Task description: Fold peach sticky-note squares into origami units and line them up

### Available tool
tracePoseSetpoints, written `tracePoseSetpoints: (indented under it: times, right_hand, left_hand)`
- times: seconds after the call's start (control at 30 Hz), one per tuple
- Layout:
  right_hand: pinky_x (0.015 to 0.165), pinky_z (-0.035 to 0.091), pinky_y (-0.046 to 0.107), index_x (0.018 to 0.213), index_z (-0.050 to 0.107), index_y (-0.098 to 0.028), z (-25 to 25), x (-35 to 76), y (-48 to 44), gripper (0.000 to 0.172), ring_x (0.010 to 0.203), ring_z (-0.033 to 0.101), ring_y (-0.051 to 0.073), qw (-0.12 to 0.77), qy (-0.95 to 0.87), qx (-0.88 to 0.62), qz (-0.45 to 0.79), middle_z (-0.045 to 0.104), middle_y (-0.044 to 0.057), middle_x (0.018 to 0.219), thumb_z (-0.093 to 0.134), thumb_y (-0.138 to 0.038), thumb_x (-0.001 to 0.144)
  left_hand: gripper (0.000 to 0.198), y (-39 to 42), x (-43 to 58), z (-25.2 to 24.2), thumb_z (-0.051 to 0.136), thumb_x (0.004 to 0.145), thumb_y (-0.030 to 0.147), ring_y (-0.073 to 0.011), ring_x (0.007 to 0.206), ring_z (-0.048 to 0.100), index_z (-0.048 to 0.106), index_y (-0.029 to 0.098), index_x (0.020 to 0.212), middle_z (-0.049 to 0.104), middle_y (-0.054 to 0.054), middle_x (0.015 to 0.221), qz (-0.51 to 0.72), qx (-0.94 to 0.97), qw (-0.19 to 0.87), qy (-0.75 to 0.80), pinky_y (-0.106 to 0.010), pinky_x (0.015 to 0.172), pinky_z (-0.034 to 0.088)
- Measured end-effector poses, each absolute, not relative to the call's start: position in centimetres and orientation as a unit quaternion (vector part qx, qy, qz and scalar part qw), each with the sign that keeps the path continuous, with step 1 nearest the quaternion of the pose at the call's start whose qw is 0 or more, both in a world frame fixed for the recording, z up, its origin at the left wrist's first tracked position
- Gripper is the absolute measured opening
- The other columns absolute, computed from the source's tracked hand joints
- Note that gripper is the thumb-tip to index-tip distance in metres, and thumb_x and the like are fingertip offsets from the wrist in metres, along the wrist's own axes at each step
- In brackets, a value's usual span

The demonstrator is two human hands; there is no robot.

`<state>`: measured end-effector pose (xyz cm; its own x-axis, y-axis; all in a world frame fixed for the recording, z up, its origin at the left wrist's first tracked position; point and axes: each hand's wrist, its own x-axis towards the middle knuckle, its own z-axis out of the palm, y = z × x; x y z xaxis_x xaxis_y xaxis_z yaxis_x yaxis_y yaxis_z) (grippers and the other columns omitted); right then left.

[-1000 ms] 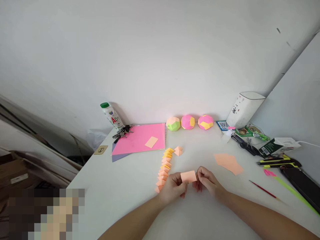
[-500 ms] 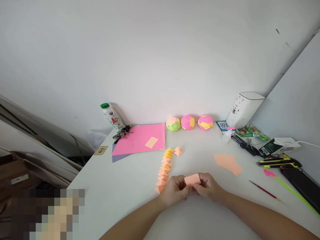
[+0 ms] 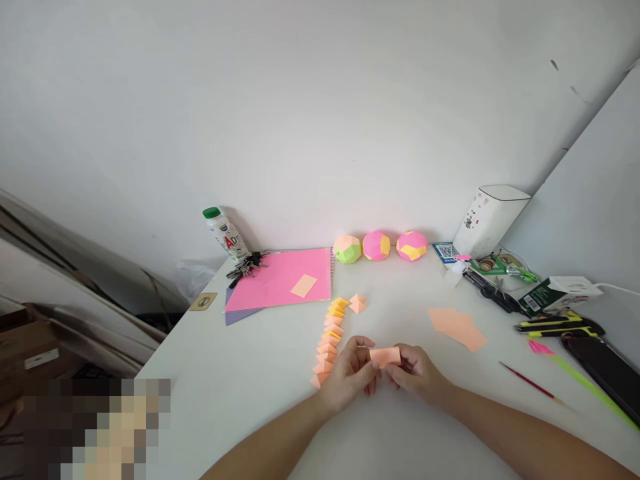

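Note:
A small peach paper slip (image 3: 385, 356) is pinched between my two hands just above the white table (image 3: 240, 373). My left hand (image 3: 347, 377) grips its left end with closed fingers. My right hand (image 3: 417, 372) grips its right end, fingers curled over the top edge. The slip looks folded into a narrow strip. Just left of my left hand runs a row of several folded peach and yellow paper units (image 3: 330, 337). One more folded peach unit (image 3: 357, 303) lies apart behind the row.
Loose peach sheets (image 3: 457, 327) lie to the right. Pink paper (image 3: 280, 280) with keys (image 3: 244, 264) and a bottle (image 3: 223, 233) sits at the back left. Three paper balls (image 3: 376, 245) line the wall. Pens, a cutter (image 3: 557, 327), boxes and a white container (image 3: 487, 220) crowd the right side.
My hands have come closer together and the peach slip has gone from a flat rectangle to a narrower folded strip, held slightly lower.

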<state>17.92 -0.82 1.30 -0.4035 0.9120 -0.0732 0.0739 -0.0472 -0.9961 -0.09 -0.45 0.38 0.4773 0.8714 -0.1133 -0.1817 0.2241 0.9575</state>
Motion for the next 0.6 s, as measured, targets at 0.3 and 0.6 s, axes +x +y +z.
tracePoseSetpoints:
  times: [0.3,0.6]
  right_hand:
    - [0.048,0.036,0.023,0.074,0.057,-0.016,1.4,17.7,-0.9,0.013,0.05,0.045,0.01,0.359,-0.622,-0.357,0.597,0.055,-0.002,0.058,0.054,-0.026,0.083]
    - [0.052,0.037,0.025,0.064,0.042,-0.019,1.2,18.6,-0.8,0.023,0.052,0.048,0.012,0.373,-0.565,-0.398,0.619,0.055,-0.002,0.055,0.057,-0.029,0.08]
  left_hand:
    - [0.037,-0.5,-0.3,-0.1,0.059,0.079,0.051,-0.0092,0.048,0.05,0.052,0.015,0.075,0.055,0.001,0.06,0.307,0.566,0.671,0.369,-0.023,0.047,0.038]
    - [0.039,-0.3,-0.2,0.0,0.06,0.077,0.054,-0.008,0.042,0.047,0.046,0.018,0.071,0.053,0.004,0.054,0.327,0.539,0.68,0.376,-0.022,0.044,0.037]
